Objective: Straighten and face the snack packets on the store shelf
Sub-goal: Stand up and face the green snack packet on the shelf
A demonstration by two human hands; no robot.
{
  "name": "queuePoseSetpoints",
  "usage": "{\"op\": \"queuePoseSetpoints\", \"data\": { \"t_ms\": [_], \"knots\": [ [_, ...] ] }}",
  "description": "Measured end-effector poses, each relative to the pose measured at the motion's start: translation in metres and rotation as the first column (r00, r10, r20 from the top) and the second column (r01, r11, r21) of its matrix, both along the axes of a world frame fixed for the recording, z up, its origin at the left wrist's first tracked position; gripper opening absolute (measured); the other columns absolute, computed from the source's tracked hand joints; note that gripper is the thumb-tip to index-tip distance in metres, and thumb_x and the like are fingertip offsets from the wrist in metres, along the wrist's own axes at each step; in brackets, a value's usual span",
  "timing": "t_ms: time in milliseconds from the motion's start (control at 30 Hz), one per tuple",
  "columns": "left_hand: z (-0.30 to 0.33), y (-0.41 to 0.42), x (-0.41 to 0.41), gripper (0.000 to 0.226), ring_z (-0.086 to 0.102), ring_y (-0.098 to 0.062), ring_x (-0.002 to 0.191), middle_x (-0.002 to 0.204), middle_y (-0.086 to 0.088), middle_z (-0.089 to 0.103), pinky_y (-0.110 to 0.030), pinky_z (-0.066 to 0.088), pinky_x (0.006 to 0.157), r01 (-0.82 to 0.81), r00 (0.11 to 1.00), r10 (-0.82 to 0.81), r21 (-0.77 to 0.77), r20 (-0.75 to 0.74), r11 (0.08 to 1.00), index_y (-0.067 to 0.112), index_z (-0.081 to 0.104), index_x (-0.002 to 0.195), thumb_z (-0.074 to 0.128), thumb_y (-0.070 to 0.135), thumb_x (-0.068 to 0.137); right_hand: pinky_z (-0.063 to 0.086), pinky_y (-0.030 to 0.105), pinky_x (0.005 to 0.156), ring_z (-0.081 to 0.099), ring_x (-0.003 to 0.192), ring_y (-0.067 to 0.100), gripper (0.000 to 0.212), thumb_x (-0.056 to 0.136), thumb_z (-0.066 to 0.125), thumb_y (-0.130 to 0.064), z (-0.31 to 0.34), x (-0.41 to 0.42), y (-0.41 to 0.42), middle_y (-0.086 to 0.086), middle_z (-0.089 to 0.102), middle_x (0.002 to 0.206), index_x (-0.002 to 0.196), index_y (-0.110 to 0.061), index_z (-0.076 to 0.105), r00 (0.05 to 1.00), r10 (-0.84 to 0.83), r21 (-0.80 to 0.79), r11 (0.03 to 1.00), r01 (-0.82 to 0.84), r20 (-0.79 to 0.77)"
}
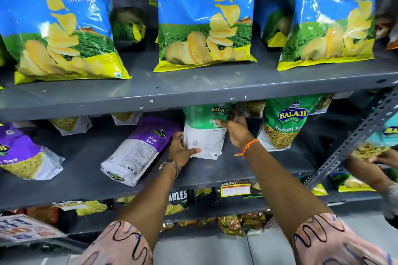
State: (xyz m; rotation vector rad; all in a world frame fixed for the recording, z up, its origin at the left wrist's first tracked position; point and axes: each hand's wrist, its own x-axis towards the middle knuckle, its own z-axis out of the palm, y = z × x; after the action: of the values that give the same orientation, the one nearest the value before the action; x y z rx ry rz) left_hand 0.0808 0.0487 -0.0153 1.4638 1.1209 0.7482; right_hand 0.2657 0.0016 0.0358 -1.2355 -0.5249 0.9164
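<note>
Both hands, left (182, 150) and right (234, 129), grip the back-facing green packet (204, 135) mid-frame, unturned; purple packet (137, 150) left of it lies toppled.

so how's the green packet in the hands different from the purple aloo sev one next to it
The green packet stands upright, gripped by the left hand low down and the right hand near its top; the purple packet lies tilted on the shelf, untouched. Green reads Ratlami Sev, purple Aloo Sev. Both are Balaji packets showing their white printed backs.
</note>
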Motion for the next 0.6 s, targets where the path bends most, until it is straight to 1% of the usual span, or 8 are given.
{"op": "queuePoseSetpoints", "data": {
  "t_ms": [67, 133, 267, 333, 400, 500, 567, 600],
  "knots": [
    [-0.007, -0.008, 0.003, 0.068, 0.059, -0.023, 0.101, 0.117, -0.017, 0.062, -0.026, 0.053, 0.078, 0.008, 1.0, -0.008, -0.022, -0.028, 1.0, 0.009, 0.04, 0.116, 0.08, -0.011, 0.066, 0.056, 0.037, 0.091, 0.067, 0.092, 0.022, 0.06, 0.073, 0.06, 0.029, 0.001, -0.003, -0.007, 0.015, 0.068, 0.105, 0.128, 0.01, 0.049, 0.996, 0.061, -0.016, 0.998, -0.06, 0.061],
    [-0.01, -0.015, 0.004, 0.07, 0.058, -0.022, 0.107, 0.13, -0.021, 0.058, -0.03, 0.051, 0.09, -0.01, 1.0, 0.009, -0.05, -0.028, 0.999, 0.004, 0.04, 0.126, 0.078, -0.012, 0.069, 0.048, 0.05, 0.103, 0.06, 0.106, 0.033, 0.068, 0.07, 0.061, 0.031, 0.002, -0.002, -0.015, 0.023, 0.061, 0.118, 0.133, 0.011, 0.044, 0.989, 0.108, -0.045, 0.994, -0.104, 0.105],
    [-0.007, -0.029, 0.007, 0.077, 0.042, -0.029, 0.13, 0.141, -0.016, 0.036, -0.038, 0.035, 0.116, -0.131, 0.971, 0.129, 0.002, -0.203, 0.991, 0.009, 0.04, 0.137, 0.074, 0.002, 0.069, 0.043, 0.061, 0.107, 0.054, 0.125, 0.044, 0.078, 0.066, 0.053, 0.036, -0.002, 0.004, -0.032, 0.031, 0.056, 0.135, 0.137, 0.008, 0.041, 0.88, 0.375, -0.291, 0.911, -0.292, 0.292],
    [0.001, -0.04, 0.012, 0.075, 0.041, -0.031, 0.134, 0.143, -0.015, 0.037, -0.046, 0.035, 0.117, -0.146, 0.989, 0.148, -0.173, -0.006, 0.974, 0.011, 0.04, 0.138, 0.069, 0.01, 0.069, 0.041, 0.059, 0.11, 0.052, 0.129, 0.037, 0.072, 0.07, 0.05, 0.035, -0.009, 0.0, -0.042, 0.032, 0.053, 0.139, 0.138, 0.01, 0.041, 0.812, 0.462, -0.349, 0.872, -0.343, 0.357],
    [0.006, -0.041, 0.019, 0.072, 0.043, -0.033, 0.137, 0.147, -0.015, 0.039, -0.053, 0.035, 0.117, -0.156, 0.961, 0.221, -0.333, 0.167, 0.93, 0.012, 0.038, 0.141, 0.062, 0.019, 0.074, 0.04, 0.049, 0.114, 0.049, 0.128, 0.026, 0.068, 0.077, 0.053, 0.03, -0.017, -0.007, -0.052, 0.028, 0.048, 0.144, 0.14, 0.01, 0.038, 0.816, 0.458, -0.301, 0.881, -0.364, 0.353],
    [0.017, -0.029, 0.026, 0.057, 0.048, -0.032, 0.135, 0.148, -0.018, 0.048, -0.048, 0.039, 0.114, -0.121, 0.933, 0.246, -0.415, 0.263, 0.902, 0.009, 0.038, 0.144, 0.046, 0.025, 0.09, 0.05, 0.023, 0.094, 0.052, 0.119, 0.02, 0.071, 0.082, 0.058, 0.02, -0.032, -0.016, -0.063, 0.018, 0.053, 0.139, 0.144, -0.002, 0.032, 0.814, 0.465, -0.272, 0.881, -0.387, 0.349],
    [0.027, -0.018, 0.027, 0.048, 0.051, -0.031, 0.131, 0.146, -0.02, 0.05, -0.04, 0.045, 0.104, -0.077, 0.9, 0.263, -0.466, 0.348, 0.881, 0.002, 0.047, 0.135, 0.04, 0.027, 0.095, 0.052, 0.031, 0.086, 0.055, 0.108, 0.023, 0.071, 0.083, 0.053, 0.023, -0.043, -0.015, -0.065, 0.02, 0.052, 0.134, 0.144, -0.004, 0.032, 0.841, 0.456, -0.307, 0.877, -0.37, 0.29],
    [0.029, -0.015, 0.027, 0.041, 0.048, -0.033, 0.136, 0.145, -0.02, 0.049, -0.042, 0.043, 0.109, -0.056, 0.886, 0.267, -0.483, 0.38, 0.874, 0.003, 0.049, 0.13, 0.037, 0.027, 0.099, 0.052, 0.035, 0.083, 0.055, 0.101, 0.024, 0.071, 0.083, 0.049, 0.025, -0.046, -0.013, -0.064, 0.019, 0.049, 0.131, 0.145, -0.004, 0.032, 0.858, 0.447, -0.329, 0.874, -0.358, 0.253]
  ]
}}
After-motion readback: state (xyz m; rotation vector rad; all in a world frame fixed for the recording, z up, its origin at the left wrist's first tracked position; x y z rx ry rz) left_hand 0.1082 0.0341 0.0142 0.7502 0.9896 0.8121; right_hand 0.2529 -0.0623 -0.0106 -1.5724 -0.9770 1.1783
